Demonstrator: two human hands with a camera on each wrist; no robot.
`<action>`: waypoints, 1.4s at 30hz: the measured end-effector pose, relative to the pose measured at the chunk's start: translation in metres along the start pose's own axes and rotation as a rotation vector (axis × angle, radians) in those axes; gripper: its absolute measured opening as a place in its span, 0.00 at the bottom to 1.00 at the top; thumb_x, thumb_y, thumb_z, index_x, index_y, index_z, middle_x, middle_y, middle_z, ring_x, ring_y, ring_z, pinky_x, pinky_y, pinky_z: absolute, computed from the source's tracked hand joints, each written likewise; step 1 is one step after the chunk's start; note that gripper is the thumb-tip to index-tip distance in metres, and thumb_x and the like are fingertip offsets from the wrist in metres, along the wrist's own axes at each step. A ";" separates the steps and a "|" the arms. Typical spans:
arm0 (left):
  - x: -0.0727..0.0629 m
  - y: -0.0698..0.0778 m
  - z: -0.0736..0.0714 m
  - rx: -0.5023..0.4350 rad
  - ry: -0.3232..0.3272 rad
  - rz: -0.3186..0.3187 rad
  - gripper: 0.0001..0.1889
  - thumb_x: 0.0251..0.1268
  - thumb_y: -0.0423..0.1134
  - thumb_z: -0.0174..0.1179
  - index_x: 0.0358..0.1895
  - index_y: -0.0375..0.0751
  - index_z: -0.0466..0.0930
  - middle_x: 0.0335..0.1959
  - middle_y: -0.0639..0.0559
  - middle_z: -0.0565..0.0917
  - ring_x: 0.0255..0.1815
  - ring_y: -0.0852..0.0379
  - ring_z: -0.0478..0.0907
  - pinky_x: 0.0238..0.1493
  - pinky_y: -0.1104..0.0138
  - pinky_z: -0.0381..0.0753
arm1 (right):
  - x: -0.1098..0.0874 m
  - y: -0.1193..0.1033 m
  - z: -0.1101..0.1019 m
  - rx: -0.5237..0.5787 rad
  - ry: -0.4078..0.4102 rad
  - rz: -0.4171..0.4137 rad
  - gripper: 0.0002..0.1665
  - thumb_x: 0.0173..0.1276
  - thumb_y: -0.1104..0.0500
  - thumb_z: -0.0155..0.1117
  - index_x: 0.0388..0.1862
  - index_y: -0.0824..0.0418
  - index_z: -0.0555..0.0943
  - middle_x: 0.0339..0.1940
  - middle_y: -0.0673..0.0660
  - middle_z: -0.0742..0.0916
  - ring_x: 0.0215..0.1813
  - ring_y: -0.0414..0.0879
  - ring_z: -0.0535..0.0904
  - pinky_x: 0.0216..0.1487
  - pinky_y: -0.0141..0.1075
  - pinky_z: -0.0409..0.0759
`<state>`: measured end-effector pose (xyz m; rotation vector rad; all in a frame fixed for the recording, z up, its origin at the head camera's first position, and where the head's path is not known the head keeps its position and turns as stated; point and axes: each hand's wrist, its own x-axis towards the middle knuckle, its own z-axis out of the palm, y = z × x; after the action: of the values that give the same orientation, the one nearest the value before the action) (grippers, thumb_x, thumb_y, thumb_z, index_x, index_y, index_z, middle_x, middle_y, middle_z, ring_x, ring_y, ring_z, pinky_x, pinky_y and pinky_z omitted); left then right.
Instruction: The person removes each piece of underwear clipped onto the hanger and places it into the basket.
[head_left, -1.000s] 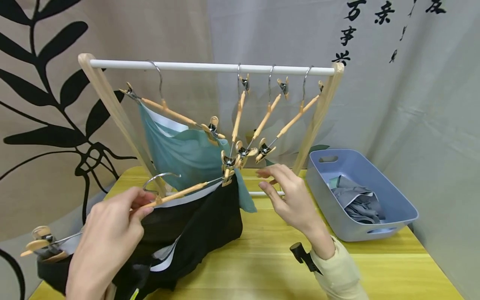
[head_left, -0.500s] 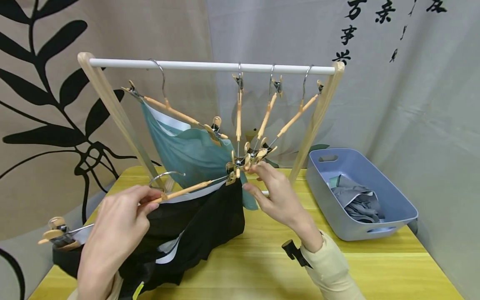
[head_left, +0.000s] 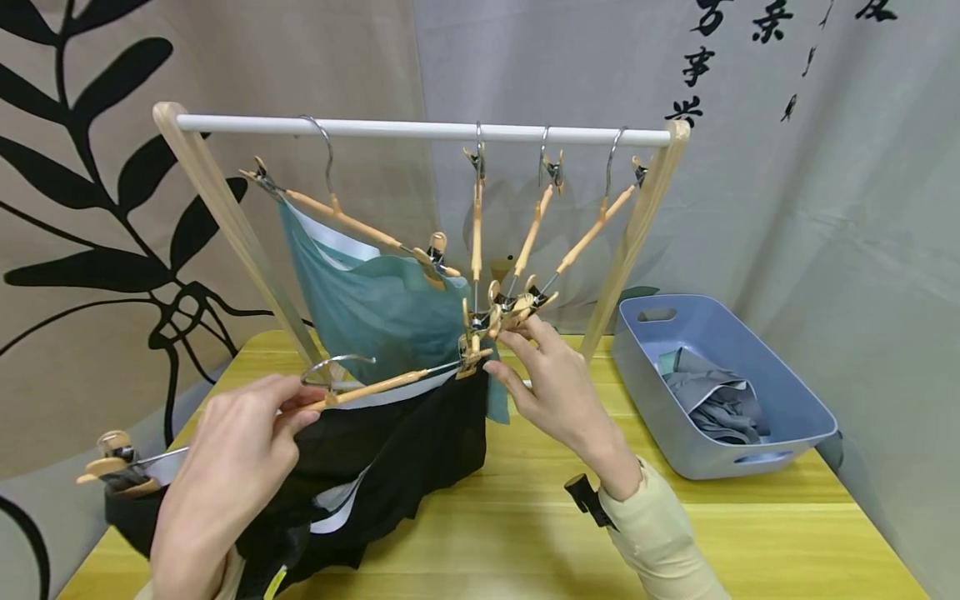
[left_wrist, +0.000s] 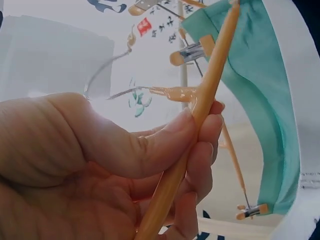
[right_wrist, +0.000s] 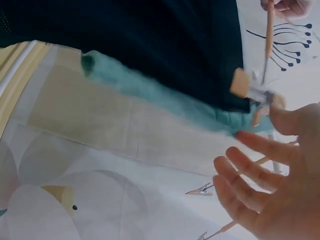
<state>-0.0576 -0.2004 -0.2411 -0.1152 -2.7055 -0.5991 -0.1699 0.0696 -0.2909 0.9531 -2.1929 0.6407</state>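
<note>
My left hand (head_left: 232, 454) grips the middle of a clip hanger (head_left: 386, 383), its thumb and fingers round the wooden bar just beside the metal hook (left_wrist: 125, 93). From this hanger's two end clips hangs a black garment (head_left: 442, 442) with a white-lined waistband, its lower part over the table. My right hand (head_left: 558, 383) is at the hanger's right clip (head_left: 472, 356), fingers fairly straight and spread, thumb tip right by the clip in the right wrist view. Its index finger overlaps the clips of the hanging hangers. Behind, a teal garment (head_left: 367, 312) hangs from another hanger (head_left: 348, 221).
A wooden rack with a white rail (head_left: 420, 129) stands on the yellow wooden table (head_left: 510, 517). Three bare clip hangers, one a hanger (head_left: 585, 242) near the right post, hang there, their lower clips bunched together. At right stands a blue-grey basket (head_left: 660, 425) holding grey cloth (head_left: 712, 396).
My right hand has moved left to the clips. The left hand has shifted slightly right with the hanger and black garment. The bare hangers have swung, their lower clips bunching closer.
</note>
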 end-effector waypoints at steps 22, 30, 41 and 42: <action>0.010 0.001 0.008 -0.054 -0.079 0.156 0.05 0.58 0.29 0.63 0.37 0.41 0.83 0.36 0.50 0.84 0.28 0.61 0.76 0.24 0.71 0.72 | -0.001 0.009 -0.010 0.299 0.005 -0.203 0.19 0.69 0.52 0.56 0.47 0.66 0.79 0.39 0.56 0.83 0.43 0.47 0.80 0.42 0.35 0.78; 0.015 0.005 0.016 -0.101 -0.076 0.222 0.05 0.57 0.32 0.65 0.37 0.40 0.84 0.35 0.51 0.83 0.29 0.63 0.77 0.24 0.73 0.74 | -0.002 0.010 -0.011 0.229 0.073 -0.180 0.13 0.56 0.67 0.68 0.39 0.67 0.77 0.38 0.58 0.82 0.43 0.48 0.78 0.43 0.36 0.78; 0.023 0.010 0.025 -0.125 0.007 0.317 0.05 0.57 0.27 0.63 0.36 0.38 0.84 0.31 0.50 0.83 0.25 0.64 0.70 0.22 0.74 0.69 | -0.004 0.010 -0.016 0.151 0.148 -0.155 0.14 0.51 0.72 0.70 0.38 0.69 0.78 0.37 0.59 0.82 0.42 0.50 0.77 0.44 0.35 0.78; 0.023 0.010 0.026 -0.128 0.009 0.318 0.05 0.56 0.27 0.64 0.36 0.38 0.84 0.31 0.50 0.83 0.25 0.64 0.70 0.22 0.74 0.69 | -0.005 0.010 -0.016 0.146 0.153 -0.155 0.14 0.51 0.72 0.70 0.37 0.69 0.78 0.37 0.59 0.82 0.42 0.50 0.77 0.44 0.35 0.78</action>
<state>-0.0864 -0.1801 -0.2503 -0.5623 -2.5620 -0.6702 -0.1695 0.0880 -0.2857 1.0990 -1.9384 0.7809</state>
